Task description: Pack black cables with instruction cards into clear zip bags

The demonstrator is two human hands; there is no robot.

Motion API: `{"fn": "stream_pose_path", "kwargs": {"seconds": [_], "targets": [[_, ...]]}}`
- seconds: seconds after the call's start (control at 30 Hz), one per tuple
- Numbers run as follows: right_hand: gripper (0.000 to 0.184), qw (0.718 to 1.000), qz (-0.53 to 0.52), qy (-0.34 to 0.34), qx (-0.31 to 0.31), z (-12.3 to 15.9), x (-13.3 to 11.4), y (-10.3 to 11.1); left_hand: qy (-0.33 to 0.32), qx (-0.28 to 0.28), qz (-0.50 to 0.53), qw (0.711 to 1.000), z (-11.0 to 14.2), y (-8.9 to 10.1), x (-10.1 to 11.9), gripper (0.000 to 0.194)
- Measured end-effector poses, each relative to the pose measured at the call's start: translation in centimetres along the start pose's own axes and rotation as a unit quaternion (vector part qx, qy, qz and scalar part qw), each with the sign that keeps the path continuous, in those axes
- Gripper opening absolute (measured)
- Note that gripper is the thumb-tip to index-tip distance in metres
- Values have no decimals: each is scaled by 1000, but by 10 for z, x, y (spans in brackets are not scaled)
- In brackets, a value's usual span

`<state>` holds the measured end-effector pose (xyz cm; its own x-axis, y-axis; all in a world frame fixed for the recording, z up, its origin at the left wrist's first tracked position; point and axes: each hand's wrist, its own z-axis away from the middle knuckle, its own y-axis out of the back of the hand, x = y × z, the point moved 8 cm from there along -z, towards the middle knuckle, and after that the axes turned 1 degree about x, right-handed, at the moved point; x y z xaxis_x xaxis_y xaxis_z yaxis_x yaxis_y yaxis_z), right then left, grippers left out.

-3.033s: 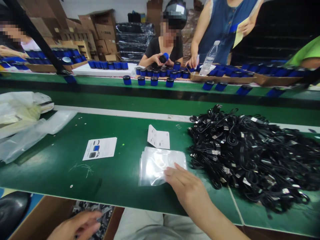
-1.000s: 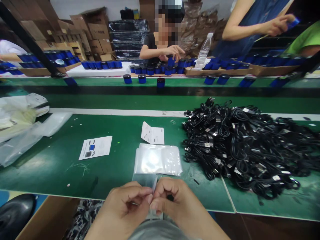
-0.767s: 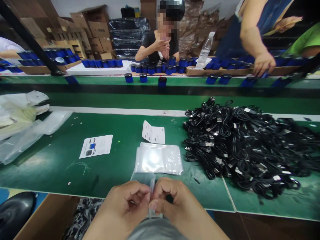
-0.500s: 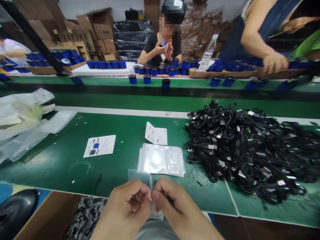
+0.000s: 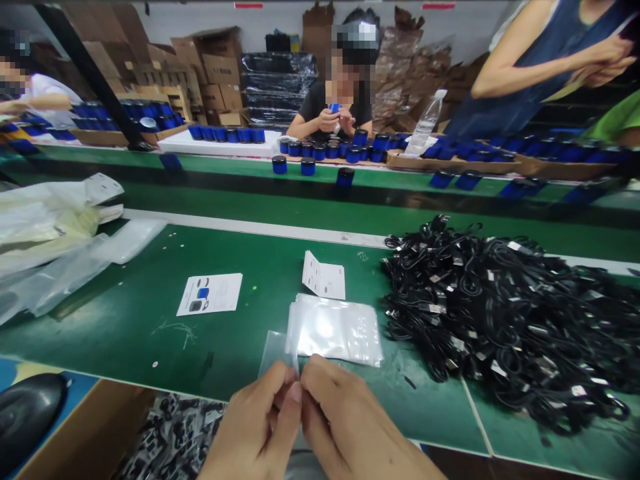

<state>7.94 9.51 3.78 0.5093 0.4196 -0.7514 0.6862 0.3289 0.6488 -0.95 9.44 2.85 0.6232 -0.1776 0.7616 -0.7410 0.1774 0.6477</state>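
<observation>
My left hand [image 5: 260, 423] and my right hand [image 5: 345, 417] meet at the front edge of the green table, fingertips pinched together on a clear plastic bag [image 5: 273, 348]. The bag's upper corner shows beyond my left fingers; the rest is mostly hidden behind my hands. Just past them lies a stack of clear plastic bags [image 5: 335, 330]. Behind that stack stands a folded white leaflet [image 5: 325, 279], partly opened. To the left, a printed leaflet [image 5: 210, 294] lies flat.
A large heap of coiled black cables [image 5: 490, 313] covers the right side. Crumpled plastic bags [image 5: 55, 233] lie at left. Below the table edge, a cardboard box [image 5: 100, 427] holds small packed items. Across the green belt, people handle blue jars [image 5: 345, 177].
My view has tilted and shifted slightly, so the table things appear lower and to the right. My fingers have closed nearer together on the bag. The person at right has raised a hand.
</observation>
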Motion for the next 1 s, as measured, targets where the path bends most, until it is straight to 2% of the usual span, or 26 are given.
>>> {"fn": "stream_pose_path", "kwargs": {"seconds": [0.2,0.4,0.57,0.7,0.77,0.87,0.93,1.0], "targets": [[21,999,-38,-29,-21,-2,4,-3,27,-26,65,997,0,-2,-10,23],[16,999,-13,19,-37,-5,-3,-7,78,-30,133,988,-3,0,-22,32],[18,1000,-23,-4,-13,-7,-4,-4,76,-31,143,986,-3,-5,-26,32],[22,991,-121,-43,20,-8,2,4,20,34,140,989,0,1,-17,32],[21,989,-131,-55,28,-9,6,4,-2,69,120,990,1,7,-15,30],[22,994,-3,-8,108,-9,2,15,-14,98,67,993,2,15,-15,28],[22,979,104,24,176,-5,-6,24,-31,121,14,992,2,24,-13,27],[24,975,127,18,181,-7,-8,30,-49,128,-28,990,1,30,-10,27]]}}
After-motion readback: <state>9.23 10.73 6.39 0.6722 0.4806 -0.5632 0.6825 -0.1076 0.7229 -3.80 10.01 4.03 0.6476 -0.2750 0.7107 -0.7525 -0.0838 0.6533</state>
